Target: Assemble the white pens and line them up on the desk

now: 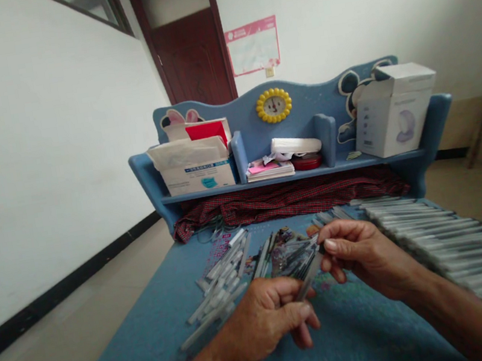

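A slim, translucent pen (311,276) slants between my two hands above the blue desk. My left hand (274,315) is closed on its lower part, with thumb and fingers pinching the barrel. At the upper end, my right hand (362,251) pinches the pen near a small dark piece; whether that piece is a cap or a tip cannot be made out. Dark, thin rods like pen refills (297,262) lie just behind the hands. Left of them spreads a loose heap of clear and whitish pen parts (221,287). Many similar pens (446,233) lie side by side at the right.
A blue shelf (286,179) at the desk's back carries a mask box (198,175), a white carton (395,113), papers (269,171) and a red round tin (306,162). Checked cloth (289,198) lies under it. A yellow flower-shaped clock (274,106) is on the backboard.
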A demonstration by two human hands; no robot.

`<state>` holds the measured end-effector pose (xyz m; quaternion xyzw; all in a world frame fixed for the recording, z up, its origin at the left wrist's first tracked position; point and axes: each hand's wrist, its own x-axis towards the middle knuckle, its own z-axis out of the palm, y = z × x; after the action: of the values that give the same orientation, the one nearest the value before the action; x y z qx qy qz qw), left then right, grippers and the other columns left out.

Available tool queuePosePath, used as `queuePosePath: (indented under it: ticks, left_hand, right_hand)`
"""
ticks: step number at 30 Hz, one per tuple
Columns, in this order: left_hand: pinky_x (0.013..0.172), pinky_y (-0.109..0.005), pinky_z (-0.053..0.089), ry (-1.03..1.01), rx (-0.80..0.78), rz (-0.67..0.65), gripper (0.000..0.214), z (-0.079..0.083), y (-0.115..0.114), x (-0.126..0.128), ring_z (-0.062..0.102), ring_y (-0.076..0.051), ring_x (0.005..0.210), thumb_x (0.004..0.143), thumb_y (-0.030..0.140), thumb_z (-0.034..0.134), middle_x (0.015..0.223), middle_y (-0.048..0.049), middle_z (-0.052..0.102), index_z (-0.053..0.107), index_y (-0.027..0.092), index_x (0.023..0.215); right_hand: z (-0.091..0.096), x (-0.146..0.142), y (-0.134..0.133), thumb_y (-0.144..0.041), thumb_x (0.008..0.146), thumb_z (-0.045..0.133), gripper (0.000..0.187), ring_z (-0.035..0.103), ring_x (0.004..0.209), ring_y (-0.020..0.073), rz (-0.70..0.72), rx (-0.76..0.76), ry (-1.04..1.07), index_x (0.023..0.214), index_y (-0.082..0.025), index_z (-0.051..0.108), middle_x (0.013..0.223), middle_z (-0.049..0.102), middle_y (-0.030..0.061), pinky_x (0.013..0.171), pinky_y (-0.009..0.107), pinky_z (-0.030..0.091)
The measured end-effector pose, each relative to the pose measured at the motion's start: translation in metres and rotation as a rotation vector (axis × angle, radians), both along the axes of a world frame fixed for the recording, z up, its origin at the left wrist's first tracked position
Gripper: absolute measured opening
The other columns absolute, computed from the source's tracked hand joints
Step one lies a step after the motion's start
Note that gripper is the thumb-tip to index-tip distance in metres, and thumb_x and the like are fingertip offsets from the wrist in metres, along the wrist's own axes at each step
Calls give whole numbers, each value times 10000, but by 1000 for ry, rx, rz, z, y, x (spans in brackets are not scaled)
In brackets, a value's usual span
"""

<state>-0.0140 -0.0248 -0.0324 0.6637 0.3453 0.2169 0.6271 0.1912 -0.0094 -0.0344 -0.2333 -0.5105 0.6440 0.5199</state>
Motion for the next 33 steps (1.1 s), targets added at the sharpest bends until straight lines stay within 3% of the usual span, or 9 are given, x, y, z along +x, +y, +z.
queuePosePath:
  ticks: [8,21,33]
  left_hand:
    - [501,-192,415,-27,-56,-17,176,1,-1,0,594,-99,502,768,229,556,705,-52,662,593,104,886]
    - [465,-186,408,15,-174,-100,139,2,0,-2,572,-86,438,732,196,544,652,-29,662,583,114,836]
    - [495,-194,420,199,-104,-116,131,3,-2,-5,523,-82,434,717,228,540,489,25,557,597,126,659]
  right_hand:
    - [-2,-2,0,-237,775,638,101,559,461,88,-1,33,-59,826,-153,616,629,657,21,440,194,423]
    - [4,14,1,-285,690,712,194,575,498,84,16,68,-373,775,-131,629,642,648,15,494,196,475]
    - [3,15,0,-461,764,587,365,484,447,73,130,173,-698,581,-147,545,525,547,-11,433,181,377]
